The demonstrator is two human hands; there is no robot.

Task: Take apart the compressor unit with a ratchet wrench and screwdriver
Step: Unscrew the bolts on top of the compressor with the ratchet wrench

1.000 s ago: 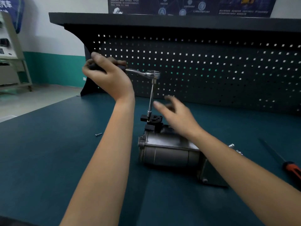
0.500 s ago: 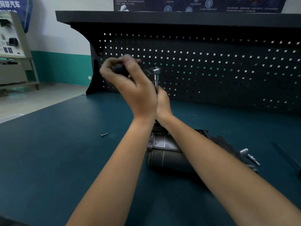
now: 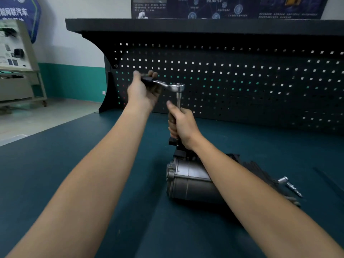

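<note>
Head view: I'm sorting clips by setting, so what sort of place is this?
Probably a vehicle-repair training workshop: a workbench with a dark pegboard back, technical posters on the wall above, and a demonstration panel on a stand at far left. A ratchet wrench is set on a compressor unit.

dark teal surface (image 3: 55,183), black pegboard (image 3: 242,81) along the back with a shelf (image 3: 186,26) on top, blue posters (image 3: 223,6) above that, slanted display board (image 3: 13,49) off left, green-banded wall (image 3: 74,79) behind it

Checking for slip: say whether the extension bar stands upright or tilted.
Upright: extension bar runs straight down from the ratchet head into the right hand.
</note>
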